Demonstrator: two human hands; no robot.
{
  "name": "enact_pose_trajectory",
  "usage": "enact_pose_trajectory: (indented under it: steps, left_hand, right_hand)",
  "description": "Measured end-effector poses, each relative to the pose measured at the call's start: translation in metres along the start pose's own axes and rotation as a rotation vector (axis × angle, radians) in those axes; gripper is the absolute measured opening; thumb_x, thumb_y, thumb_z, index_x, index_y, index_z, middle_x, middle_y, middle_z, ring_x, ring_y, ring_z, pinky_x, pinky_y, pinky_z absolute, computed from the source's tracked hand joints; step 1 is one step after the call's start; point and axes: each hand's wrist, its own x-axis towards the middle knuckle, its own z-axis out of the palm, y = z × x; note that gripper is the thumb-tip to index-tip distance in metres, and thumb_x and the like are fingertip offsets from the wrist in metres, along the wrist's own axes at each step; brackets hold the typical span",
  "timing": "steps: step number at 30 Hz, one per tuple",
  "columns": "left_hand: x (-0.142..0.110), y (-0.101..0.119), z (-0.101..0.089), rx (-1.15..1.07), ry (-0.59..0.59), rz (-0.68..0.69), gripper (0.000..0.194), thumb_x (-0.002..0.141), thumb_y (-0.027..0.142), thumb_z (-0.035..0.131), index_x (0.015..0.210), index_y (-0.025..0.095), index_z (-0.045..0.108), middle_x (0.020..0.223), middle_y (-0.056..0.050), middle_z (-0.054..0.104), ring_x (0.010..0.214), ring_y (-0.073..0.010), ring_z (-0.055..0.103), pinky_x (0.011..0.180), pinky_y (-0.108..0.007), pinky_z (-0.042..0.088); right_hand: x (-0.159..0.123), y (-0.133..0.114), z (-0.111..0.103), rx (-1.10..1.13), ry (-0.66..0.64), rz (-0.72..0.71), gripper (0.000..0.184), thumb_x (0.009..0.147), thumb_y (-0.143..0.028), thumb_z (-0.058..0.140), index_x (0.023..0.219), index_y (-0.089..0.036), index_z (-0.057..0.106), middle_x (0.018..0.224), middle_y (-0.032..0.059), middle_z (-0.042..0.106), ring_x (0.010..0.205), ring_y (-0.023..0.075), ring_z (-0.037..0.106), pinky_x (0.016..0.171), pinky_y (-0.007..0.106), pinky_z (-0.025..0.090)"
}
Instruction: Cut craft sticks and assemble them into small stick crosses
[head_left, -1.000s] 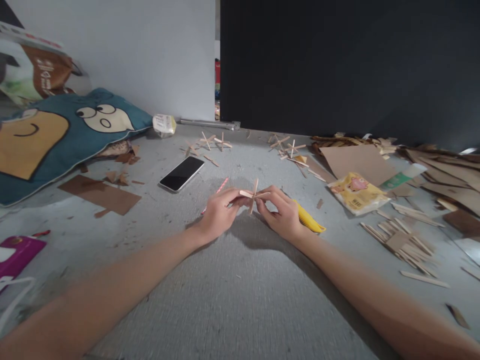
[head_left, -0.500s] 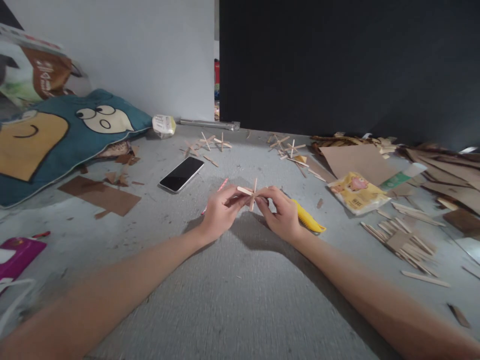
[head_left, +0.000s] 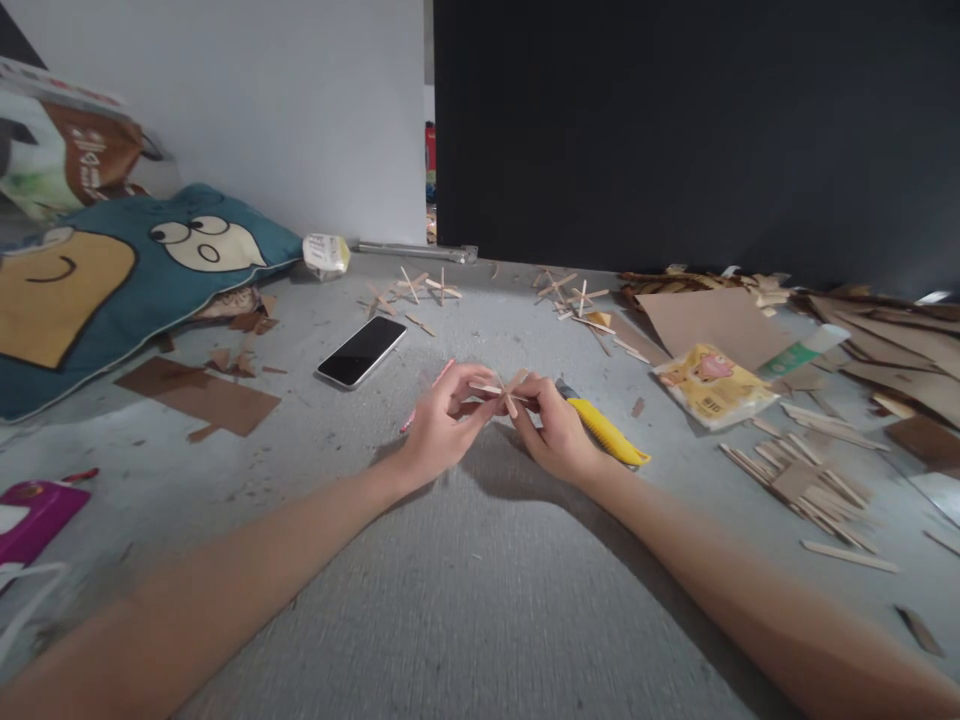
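Left hand point(head_left: 439, 432) and right hand point(head_left: 559, 432) pinched a pale, star-shaped wooden-stick piece point(head_left: 511, 397). It seemed light, stiff, fragile, best gripped centrally.

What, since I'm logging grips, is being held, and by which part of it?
The crossed wooden sticks, held at opposite sides by the left hand and right hand; exact finger contacts are unclear.

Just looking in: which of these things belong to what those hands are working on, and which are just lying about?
Likely part of the work:
crossed-stick piece, between left hand and right hand
similar pieces at the back
loose sticks, right
perhaps the yellow tool by the right hand

Probably just lying about:
phone
teal cushion
yellow packet
purple object
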Motion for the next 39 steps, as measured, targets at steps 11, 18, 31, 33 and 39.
enact_pose_trajectory:
  steps: [11,18,31,33,39]
  left_hand:
    - [0.001,-0.003,-0.008,0.143,-0.17,0.09,0.04,0.101,0.028,0.06,0.141,0.026,0.06,0.107,-0.008,0.078,0.088,-0.0182,0.078,0.092,-0.037,0.065]
    - [0.002,-0.004,-0.012,0.338,-0.23,0.194,0.047,0.101,0.02,0.056,0.146,0.035,0.059,0.123,-0.007,0.076,0.108,-0.0208,0.073,0.103,-0.042,0.058]
    - [0.006,0.005,-0.007,0.257,-0.2,-0.005,0.034,0.1,0.034,0.062,0.133,0.027,0.07,0.089,-0.005,0.079,0.074,-0.018,0.074,0.104,-0.05,0.055]
    - [0.008,0.006,-0.007,0.19,-0.183,-0.073,0.035,0.097,0.039,0.067,0.128,0.025,0.073,0.087,-0.005,0.079,0.076,-0.0199,0.076,0.108,-0.053,0.052]
    - [0.014,0.0,-0.01,0.223,-0.157,-0.113,0.027,0.089,0.045,0.077,0.108,0.026,0.08,0.1,-0.004,0.08,0.095,-0.0233,0.077,0.13,-0.064,0.007]
  right_hand:
    - [0.001,0.023,-0.006,-0.171,-0.102,-0.1,0.012,0.11,-0.027,0.037,0.112,-0.025,0.049,0.093,0.0061,0.062,0.08,0.0202,0.063,0.071,0.035,0.055]
    - [-0.001,0.02,-0.007,-0.208,-0.06,-0.141,0.01,0.109,-0.025,0.04,0.11,-0.026,0.05,0.093,0.0063,0.065,0.082,0.0204,0.065,0.071,0.034,0.056]
    - [0.001,0.013,-0.008,-0.176,-0.023,-0.021,0.017,0.108,-0.031,0.047,0.098,-0.025,0.058,0.08,0.002,0.068,0.068,0.0162,0.064,0.064,0.028,0.052]
    - [0.0,0.013,-0.006,-0.167,-0.005,0.021,0.018,0.108,-0.034,0.047,0.097,-0.025,0.059,0.076,0.0005,0.068,0.063,0.0155,0.063,0.061,0.027,0.051]
    - [0.0,0.013,-0.006,-0.225,-0.033,0.062,0.023,0.109,-0.035,0.045,0.092,-0.025,0.057,0.066,-0.0023,0.064,0.054,0.0139,0.059,0.055,0.024,0.046]
